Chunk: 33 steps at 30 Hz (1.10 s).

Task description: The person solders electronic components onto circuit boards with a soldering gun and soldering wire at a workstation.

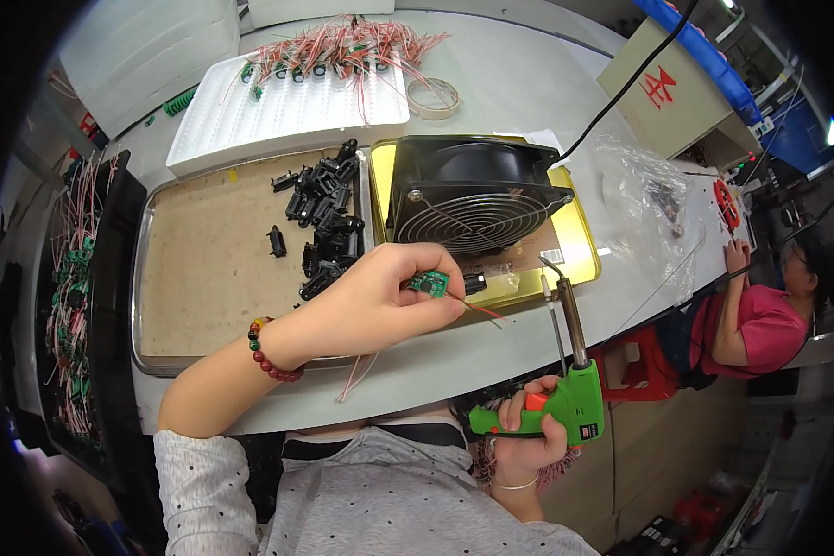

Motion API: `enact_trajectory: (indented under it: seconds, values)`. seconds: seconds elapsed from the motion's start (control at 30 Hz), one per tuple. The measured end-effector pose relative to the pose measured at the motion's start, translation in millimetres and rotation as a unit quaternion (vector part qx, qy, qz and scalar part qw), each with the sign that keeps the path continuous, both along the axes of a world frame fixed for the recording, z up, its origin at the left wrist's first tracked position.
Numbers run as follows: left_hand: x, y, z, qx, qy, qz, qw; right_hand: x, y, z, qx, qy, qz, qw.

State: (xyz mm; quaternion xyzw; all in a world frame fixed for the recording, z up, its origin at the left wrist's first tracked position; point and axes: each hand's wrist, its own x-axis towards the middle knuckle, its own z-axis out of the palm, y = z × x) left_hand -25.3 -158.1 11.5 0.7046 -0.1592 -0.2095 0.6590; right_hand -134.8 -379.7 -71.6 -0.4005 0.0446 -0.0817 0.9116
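My left hand (380,296) pinches a small green circuit board (430,283) with thin red and white wires trailing off it, held over the front of the table beside a black fan (473,199). My right hand (521,445) grips a green soldering gun (574,398) with an orange trigger, low at the table's front edge. Its metal tip (554,273) points up toward the board, a little to the right of it and apart from it. A red bead bracelet (267,352) circles my left wrist.
A metal tray (204,269) lined with brown board holds several black plastic parts (324,218). The fan sits in a yellow tray (579,246). A white foam block (287,111) at the back carries wired boards. A black rack (74,296) of boards stands left. Another person (760,320) sits right.
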Motion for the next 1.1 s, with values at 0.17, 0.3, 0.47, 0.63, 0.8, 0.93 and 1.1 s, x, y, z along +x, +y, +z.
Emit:
enact_trajectory:
  seconds: [0.17, 0.3, 0.47, 0.63, 0.8, 0.93, 1.1]
  values:
    - [0, 0, -1, -0.007, -0.016, -0.007, 1.0, 0, 0, 1, -0.004, 0.003, -0.001, 1.0]
    - [1, 0, -3, -0.011, -0.02, -0.005, 1.0, 1, 0, 0, -0.003, -0.001, -0.009, 1.0]
    - [1, 2, -5, -0.013, -0.011, -0.02, 1.0, 0, -1, 0, 0.001, 0.001, -0.011, 1.0]
    - [0, 0, -4, -0.019, 0.005, -0.026, 0.999, 0, -1, -2, 0.0, 0.003, -0.008, 1.0]
    - [1, -1, -6, -0.024, -0.04, -0.033, 0.998, 0, -1, 1, -0.001, 0.0, -0.007, 1.0]
    - [1, -2, -8, -0.028, -0.021, -0.028, 0.999, 0, -2, 1, 0.001, -0.006, -0.003, 1.0]
    - [0, -2, -8, 0.016, -0.075, -0.005, 0.997, 1, -1, 1, -0.003, -0.015, 0.0, 1.0]
